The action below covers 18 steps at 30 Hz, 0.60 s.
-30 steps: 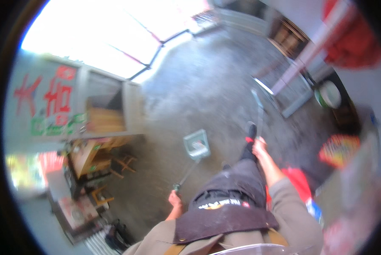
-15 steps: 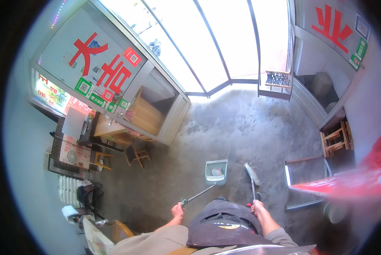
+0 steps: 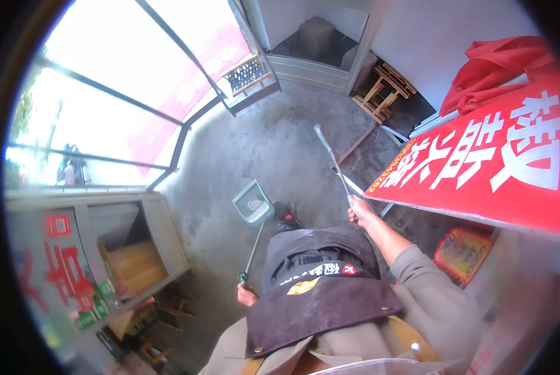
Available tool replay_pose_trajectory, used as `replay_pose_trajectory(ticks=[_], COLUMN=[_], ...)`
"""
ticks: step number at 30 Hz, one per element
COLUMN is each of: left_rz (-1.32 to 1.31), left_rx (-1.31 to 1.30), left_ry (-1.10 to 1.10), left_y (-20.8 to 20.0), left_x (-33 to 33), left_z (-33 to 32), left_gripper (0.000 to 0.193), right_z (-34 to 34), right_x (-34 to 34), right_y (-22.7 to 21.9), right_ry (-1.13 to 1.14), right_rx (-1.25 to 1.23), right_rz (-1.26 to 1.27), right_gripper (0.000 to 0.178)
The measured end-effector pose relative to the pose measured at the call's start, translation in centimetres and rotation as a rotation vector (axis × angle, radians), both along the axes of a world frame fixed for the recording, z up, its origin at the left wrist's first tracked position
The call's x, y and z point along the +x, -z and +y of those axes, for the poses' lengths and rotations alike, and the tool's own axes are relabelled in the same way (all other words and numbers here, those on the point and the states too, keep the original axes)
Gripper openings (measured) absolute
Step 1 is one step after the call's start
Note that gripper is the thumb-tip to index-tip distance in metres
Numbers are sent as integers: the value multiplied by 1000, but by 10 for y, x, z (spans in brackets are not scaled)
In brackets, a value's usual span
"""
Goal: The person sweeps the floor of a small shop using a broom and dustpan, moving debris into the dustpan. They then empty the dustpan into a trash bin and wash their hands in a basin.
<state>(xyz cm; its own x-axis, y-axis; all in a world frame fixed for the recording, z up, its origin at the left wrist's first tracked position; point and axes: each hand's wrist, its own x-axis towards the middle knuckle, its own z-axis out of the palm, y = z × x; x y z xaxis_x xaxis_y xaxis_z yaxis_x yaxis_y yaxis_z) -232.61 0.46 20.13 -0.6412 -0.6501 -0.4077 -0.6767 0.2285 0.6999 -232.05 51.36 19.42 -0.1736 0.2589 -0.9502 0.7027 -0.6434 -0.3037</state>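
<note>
My left hand [image 3: 247, 295] is closed around the handle of a long-handled grey-green dustpan [image 3: 242, 201]. The pan is down by the floor in front of my left foot, with something pale and reddish lying inside. In my right hand [image 3: 362, 211], fingers wrapped round the stick, is a broom [image 3: 337, 159]. It points away from me and to the left, its narrow far end seen edge-on, so the bristles are hard to make out. I cannot tell whether that end touches the floor. My dark shoe [image 3: 285, 216] shows beside the pan.
A big red sign board [image 3: 461, 164] with white lettering leans in from the right, close to my right arm. Folded wooden stools [image 3: 385, 94] stand against the far right wall. Glass doors [image 3: 130, 94] are at far left, with a wooden counter [image 3: 136, 265] below.
My view has turned right, bringing the red sign into full sight. The broom has swung up and outward, away from beside the dustpan. Both hands keep their hold.
</note>
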Motion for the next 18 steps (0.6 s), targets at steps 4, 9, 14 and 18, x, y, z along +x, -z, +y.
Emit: replay_pose_trajectory(ticks=[4, 9, 14, 18], left_rz=[-40, -75, -27, -24], left_rx=[38, 160, 195, 152], left_ry=[147, 54, 53, -26], left_y=[-7, -21, -31, -43], left_x=[-98, -213, -269, -280], left_z=[-20, -24, -7, 35], left_gripper=[32, 30, 27, 28], right_z=[16, 72, 142, 195], right_x=[-64, -134, -210, -274], right_y=[8, 31, 57, 103], right_ry=[125, 220, 135, 81], right_rx=[25, 130, 260, 263], right_rz=[21, 28, -63, -181], right_gripper=[44, 17, 15, 15])
